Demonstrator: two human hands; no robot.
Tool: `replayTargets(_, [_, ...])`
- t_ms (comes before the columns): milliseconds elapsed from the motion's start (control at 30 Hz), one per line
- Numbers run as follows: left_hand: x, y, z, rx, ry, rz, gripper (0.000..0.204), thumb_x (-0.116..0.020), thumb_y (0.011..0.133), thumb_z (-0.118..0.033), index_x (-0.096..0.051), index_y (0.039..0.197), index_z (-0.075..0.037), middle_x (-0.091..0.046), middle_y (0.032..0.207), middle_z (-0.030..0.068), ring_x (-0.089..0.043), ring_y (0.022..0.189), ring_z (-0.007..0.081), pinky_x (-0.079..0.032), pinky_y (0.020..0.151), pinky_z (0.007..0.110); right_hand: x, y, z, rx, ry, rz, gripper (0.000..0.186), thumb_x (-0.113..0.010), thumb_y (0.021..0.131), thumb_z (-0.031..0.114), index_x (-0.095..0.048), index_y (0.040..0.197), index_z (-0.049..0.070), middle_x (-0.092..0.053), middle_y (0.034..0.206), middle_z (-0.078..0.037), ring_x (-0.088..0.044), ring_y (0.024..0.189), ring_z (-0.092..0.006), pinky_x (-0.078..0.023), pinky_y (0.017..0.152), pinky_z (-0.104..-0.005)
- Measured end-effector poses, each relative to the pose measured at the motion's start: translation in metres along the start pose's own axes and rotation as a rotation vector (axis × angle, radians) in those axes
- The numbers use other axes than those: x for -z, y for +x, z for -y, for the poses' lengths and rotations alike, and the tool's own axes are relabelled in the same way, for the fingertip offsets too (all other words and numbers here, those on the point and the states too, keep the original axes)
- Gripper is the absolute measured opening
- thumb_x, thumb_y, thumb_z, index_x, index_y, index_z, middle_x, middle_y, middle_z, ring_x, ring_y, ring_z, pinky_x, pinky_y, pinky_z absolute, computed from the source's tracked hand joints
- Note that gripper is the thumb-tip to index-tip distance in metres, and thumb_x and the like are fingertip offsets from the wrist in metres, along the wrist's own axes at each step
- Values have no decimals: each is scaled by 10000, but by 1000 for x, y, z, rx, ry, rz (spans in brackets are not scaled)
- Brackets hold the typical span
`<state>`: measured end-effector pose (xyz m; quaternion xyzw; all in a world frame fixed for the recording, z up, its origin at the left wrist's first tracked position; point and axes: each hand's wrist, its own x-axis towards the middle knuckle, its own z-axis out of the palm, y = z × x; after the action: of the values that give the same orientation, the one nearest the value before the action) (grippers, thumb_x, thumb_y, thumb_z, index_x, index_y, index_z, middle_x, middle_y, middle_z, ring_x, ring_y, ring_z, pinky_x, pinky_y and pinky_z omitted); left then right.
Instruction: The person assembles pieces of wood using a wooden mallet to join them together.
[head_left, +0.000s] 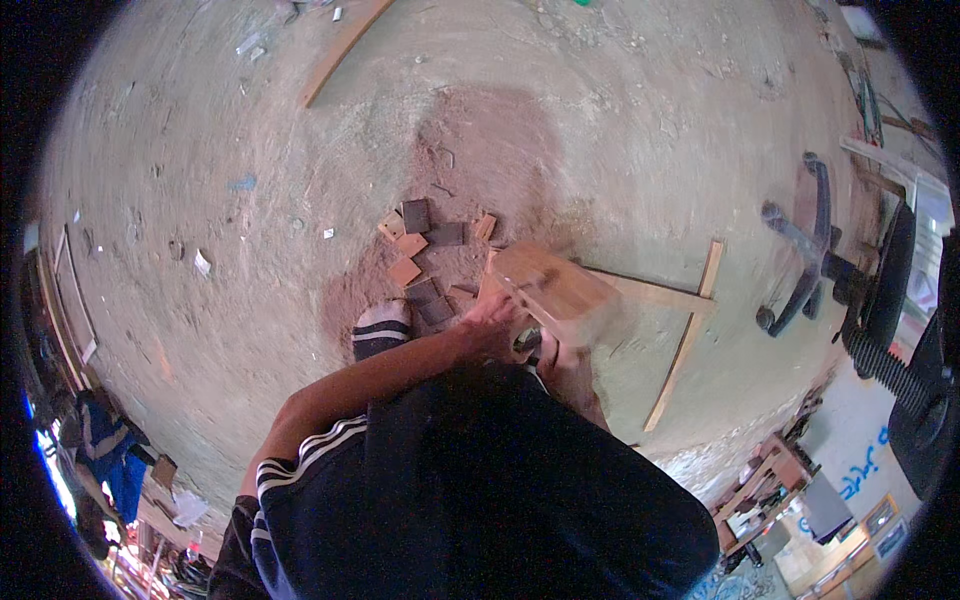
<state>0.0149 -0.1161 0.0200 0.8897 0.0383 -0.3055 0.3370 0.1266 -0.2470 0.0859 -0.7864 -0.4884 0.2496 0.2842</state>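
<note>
A brown wooden block [560, 285], smeared by motion at its right end, is held up in front of my body. My left hand [490, 318] is closed on its left end. Close under the block is my right hand [565, 362], its fingers curled and partly hidden; what they grip is unclear. A small dark thing [527, 342] shows between the two hands, too blurred to name. On the floor just left of the block lie several small wood pieces, among them an orange-brown square [405, 271], a dark brown square [415, 215] and a greyish square [447, 234].
Reddish sawdust [490, 130] covers the floor ahead. My striped-sock foot [381, 325] is beside the wood pieces. Joined wooden strips [688, 335] lie to the right, near a chair's wheeled base [815, 250]. Another strip [345, 52] lies far ahead. Shelving [765, 490] stands lower right.
</note>
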Motion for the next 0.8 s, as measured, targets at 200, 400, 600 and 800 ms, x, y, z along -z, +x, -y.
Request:
replayTargets(200, [8,2,6,-227,-3,-584,755,-654,820,-534,-510,1431,-115,-412,1523,155,-255,1480,287,-164,1250,442,43,-3,0,-62,317,-332,270,-516,987,243,-638,1029,6,-626,860,-146,-623,757,-251,-503,649,-417])
replayTargets(400, [5,-5,4,-68,-67,-67,748,-651,819,-501,-494,1438,-112,-388,1544,151,-245,1488,290,-176,1244,447,-15,-33,5,-145,448,-239,267,-508,1009,301,-579,1013,44,-560,766,-90,-532,661,-199,-452,571,-365])
replayTargets(600, [10,-3,4,-114,-99,-88,732,-600,845,-483,-473,1450,-92,-357,1566,153,-248,1486,306,-205,1228,460,5,-23,-3,-113,249,-239,281,-500,1032,360,-521,998,82,-494,672,-34,-441,564,-147,-401,492,-313])
replayTargets(800, [3,9,4,-247,-2,-661,743,-587,857,-464,-438,1475,-79,-367,1558,152,-258,1483,308,-221,1222,457,45,-7,12,-98,1227,-659,301,-492,1045,405,-476,973,113,-444,603,10,-370,491,-110,-357,433,-273])
